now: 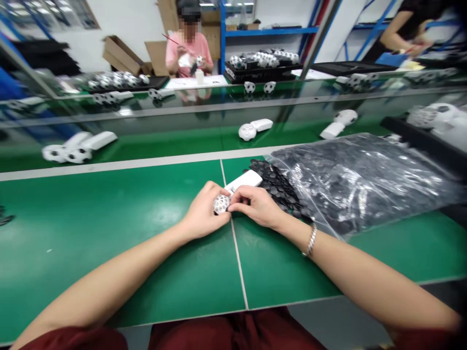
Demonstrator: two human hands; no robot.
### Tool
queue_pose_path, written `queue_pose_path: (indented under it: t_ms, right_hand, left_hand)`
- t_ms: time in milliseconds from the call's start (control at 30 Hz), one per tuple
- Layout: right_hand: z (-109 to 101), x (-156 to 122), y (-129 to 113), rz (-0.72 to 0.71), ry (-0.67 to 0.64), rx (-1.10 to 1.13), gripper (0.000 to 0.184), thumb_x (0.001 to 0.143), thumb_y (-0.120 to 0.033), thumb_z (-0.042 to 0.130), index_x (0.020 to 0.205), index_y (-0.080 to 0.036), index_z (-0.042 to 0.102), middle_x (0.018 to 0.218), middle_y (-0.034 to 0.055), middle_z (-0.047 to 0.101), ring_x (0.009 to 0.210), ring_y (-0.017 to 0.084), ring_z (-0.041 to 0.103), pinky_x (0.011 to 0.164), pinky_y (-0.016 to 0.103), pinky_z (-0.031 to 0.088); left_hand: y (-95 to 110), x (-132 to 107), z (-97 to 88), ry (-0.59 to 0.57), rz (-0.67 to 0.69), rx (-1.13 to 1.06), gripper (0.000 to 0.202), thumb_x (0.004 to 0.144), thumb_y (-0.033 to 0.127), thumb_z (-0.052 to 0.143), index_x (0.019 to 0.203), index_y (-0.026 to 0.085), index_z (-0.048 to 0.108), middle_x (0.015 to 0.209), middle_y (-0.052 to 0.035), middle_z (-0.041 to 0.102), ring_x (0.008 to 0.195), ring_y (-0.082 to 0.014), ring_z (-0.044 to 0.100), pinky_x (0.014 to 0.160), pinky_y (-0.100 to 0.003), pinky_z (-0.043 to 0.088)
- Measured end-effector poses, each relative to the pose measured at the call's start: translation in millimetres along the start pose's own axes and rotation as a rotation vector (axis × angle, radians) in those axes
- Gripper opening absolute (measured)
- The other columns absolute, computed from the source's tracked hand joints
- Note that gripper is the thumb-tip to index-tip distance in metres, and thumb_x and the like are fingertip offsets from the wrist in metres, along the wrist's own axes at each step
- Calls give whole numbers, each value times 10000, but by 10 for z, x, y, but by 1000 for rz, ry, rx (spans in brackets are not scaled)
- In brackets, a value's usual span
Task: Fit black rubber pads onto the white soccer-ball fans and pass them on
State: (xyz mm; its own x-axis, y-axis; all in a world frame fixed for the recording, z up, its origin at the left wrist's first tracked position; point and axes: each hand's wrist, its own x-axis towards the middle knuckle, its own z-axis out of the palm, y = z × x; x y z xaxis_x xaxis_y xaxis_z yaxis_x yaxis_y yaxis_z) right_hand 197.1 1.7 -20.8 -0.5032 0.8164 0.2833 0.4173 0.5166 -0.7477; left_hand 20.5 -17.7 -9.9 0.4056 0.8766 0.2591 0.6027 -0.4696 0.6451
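Head view, read from left to right: your left hand (202,214) lies on the green table (109,218), its fingers curled shut around the left side of the perforated round head (221,204) of a white handheld device (239,187). The head sits between your 2 hands, touching both, directly over the white seam line (237,253) that divides the tabletop. Your right hand (255,206) meets it from the other side, thumb and fingertips (233,198) pinched together on the head's right edge; whether a small part is caught between them cannot be told. The device's long axis runs diagonally, from the round head near you up and to the right to the handle end, which points away from you toward the spill of black round pieces (280,187). Both hands are about equally near the head; the right hand is the nearer to the handle. Farther right, the clear plastic bag (365,180) holding more black pieces lies just beside your right wrist.
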Motion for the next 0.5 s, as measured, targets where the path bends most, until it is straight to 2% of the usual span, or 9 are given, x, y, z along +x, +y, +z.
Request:
queue_pose_path:
  t_ms: [167, 267, 367, 433, 500]
  right_hand:
    - [27, 1, 15, 30, -19, -1, 114, 755, -248, 629, 687, -168, 584, 675, -22, 579, 581, 91, 470, 555, 215, 365]
    - [-19, -9, -15, 13, -30, -44, 118, 759, -265, 629, 728, -173, 561, 709, -19, 580, 603, 97, 493, 574, 220, 395]
    - [-147, -46, -39, 35, 6, -374, 110, 777, -274, 612, 809, -177, 570, 819, 23, 599, 747, 153, 539, 659, 268, 421]
    - [-245, -71, -37, 123, 48, -681, 141, 766, -263, 622, 868, -171, 591, 906, 72, 604, 863, 218, 533, 704, 319, 417]
    - [-319, -82, -27, 227, 68, -875, 208, 748, -270, 639, 920, -159, 602, 969, 114, 600, 927, 264, 518, 726, 356, 412]
  left_hand:
    - [17, -26, 37, 42, 17, -4, 288, 647, 191, 593, 927, 202, 531, 924, -38, 497, 899, -195, 520, 807, -339, 456]
    - [-31, 21, -51, 29, 11, -11, 307, 629, 194, 621, 926, 201, 543, 926, -27, 503, 884, -179, 537, 807, -319, 463]
    - [-225, 218, -275, 74, -58, 156, 348, 599, 210, 641, 937, 220, 557, 947, -9, 519, 907, -184, 543, 843, -330, 452]
    - [-436, 451, -470, 152, -104, 243, 340, 615, 232, 629, 947, 207, 556, 957, -21, 506, 940, -208, 531, 870, -369, 434]
    - [-655, 742, -654, 241, -150, 307, 318, 636, 243, 612, 941, 179, 549, 965, -44, 476, 995, -252, 499, 907, -433, 394]
